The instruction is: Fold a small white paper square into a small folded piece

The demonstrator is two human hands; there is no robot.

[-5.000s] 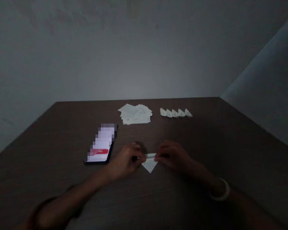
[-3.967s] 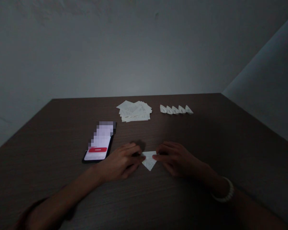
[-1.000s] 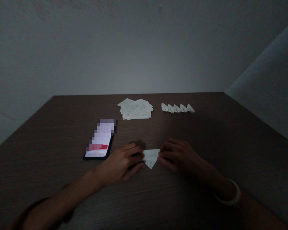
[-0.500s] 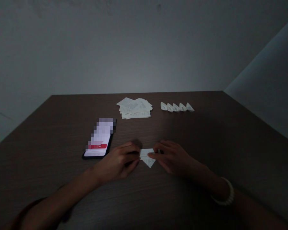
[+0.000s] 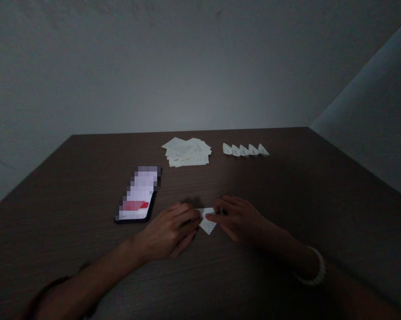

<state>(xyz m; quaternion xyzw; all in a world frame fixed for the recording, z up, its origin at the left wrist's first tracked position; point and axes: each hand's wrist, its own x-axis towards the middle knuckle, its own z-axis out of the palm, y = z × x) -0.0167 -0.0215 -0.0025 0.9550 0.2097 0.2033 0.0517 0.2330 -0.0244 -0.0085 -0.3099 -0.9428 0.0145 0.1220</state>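
A small piece of folded paper (image 5: 208,226) with faint print lies on the table in front of me, its lower end coming to a point. My left hand (image 5: 174,229) is closed at its left side, the fingertips pressing on the paper's left part and covering it. At the other side my right hand (image 5: 238,218) has its fingers curled on the paper's upper right edge, the index fingertip resting near its middle. The right corner is hidden beneath those fingers. A pale bracelet circles my right wrist.
Left of my hands lies a lit phone (image 5: 138,195), its screen partly blurred. Farther back a loose pile of printed paper sheets (image 5: 187,152) sits on the dark wooden table (image 5: 70,186). Several folded paper pieces (image 5: 243,150) stand in a row right of it, before a grey wall.
My left hand has shifted slightly right over the paper, and the left part of its upper strip is now folded in or covered. My right hand has barely moved.
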